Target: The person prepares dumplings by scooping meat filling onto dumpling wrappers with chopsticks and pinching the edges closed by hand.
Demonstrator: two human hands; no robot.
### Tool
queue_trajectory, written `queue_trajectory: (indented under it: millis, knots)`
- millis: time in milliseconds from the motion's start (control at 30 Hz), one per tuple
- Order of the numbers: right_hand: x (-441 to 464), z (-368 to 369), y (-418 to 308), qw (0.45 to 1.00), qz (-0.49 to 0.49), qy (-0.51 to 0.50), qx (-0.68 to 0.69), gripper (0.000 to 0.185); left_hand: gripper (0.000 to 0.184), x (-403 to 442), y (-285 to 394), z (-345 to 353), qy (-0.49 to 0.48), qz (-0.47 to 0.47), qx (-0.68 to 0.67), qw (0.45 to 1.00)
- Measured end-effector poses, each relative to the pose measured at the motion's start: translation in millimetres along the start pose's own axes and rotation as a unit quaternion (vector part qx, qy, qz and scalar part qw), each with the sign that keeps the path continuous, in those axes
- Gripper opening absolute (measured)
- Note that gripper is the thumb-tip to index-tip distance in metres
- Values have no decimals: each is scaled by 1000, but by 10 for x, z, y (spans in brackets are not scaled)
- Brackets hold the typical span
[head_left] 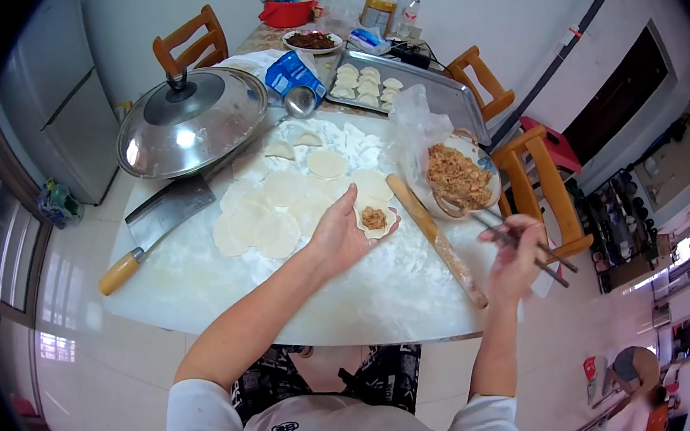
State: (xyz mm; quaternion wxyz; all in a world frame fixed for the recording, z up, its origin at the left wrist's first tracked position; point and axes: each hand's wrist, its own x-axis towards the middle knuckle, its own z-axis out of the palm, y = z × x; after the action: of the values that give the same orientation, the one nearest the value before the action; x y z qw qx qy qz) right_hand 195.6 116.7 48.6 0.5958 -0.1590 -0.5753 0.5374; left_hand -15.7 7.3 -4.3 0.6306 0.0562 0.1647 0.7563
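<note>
My left hand cups a round dumpling wrapper, with a small mound of brown filling at its middle. In my right hand is a pair of dark chopsticks, their tips near the lower rim of the filling bowl. That bowl holds minced filling, and a clear plastic bag sits against its left side. Between my hands lies a floury wooden rolling pin. Overlapping flat wrappers are spread left of my left hand, below two folded dumplings.
A metal tray carries several dumplings. A cleaver lies at left beside a large domed lid. Behind are a ladle, a blue packet and a plated dish. Chairs flank the table. Another person bends over, far right.
</note>
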Motion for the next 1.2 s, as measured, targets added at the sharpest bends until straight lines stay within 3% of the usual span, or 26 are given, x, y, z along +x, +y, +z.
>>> queue_trajectory:
  millis: [33,100,167,233,433,500,567,600,633,700,767,800,867,1100,1167,1200]
  knots:
    - [110,-16,-28,998,-45,34,-11,32,50,8,-2,-15,5,1,2,1000]
    - [349,-41,-58,976,-92,30,-193,36,51,13,-6,-21,6,-2,-1,1000]
    - [522,84,-66,974,-83,30,-208,36,51,17,-6,-11,5,-4,-3,1000]
    - [657,91,46,931,73,-76,-348,32,51,13,-3,-5,2,-13,-11,1000]
    - [507,96,272,933,42,-99,-344,19,54,-39,55,51,-26,-11,-26,999]
    - [265,129,201,954,-30,-16,-299,21,55,-64,71,97,-25,-15,-24,999]
    - [99,-84,268,931,-75,98,-344,33,56,-76,70,149,-22,-20,-26,999]
    - [-24,-110,281,920,-141,147,-335,29,56,-89,65,160,-16,-20,-23,999]
    - [-97,-123,283,920,-139,145,-337,29,57,-101,56,156,-9,-20,-19,1000]
    - [-236,-94,256,858,-301,-66,-411,24,58,-103,36,132,-26,-31,2,999]
    - [-266,209,156,807,-351,-196,-433,25,59,-100,12,106,-45,-44,25,998]
    - [-278,312,158,807,-351,-194,-434,25,58,-88,9,83,-63,-61,29,996]
    - [-279,467,174,762,-400,-291,-418,25,58,-91,9,92,-83,-74,34,993]
    - [-190,594,350,763,-408,-305,-399,19,52,-140,31,112,-88,-51,57,993]
    - [-150,646,348,791,-386,-297,-371,19,50,-86,14,49,-107,-57,51,991]
    - [-122,687,322,791,-385,-296,-372,19,47,-75,-2,33,-118,-52,111,986]
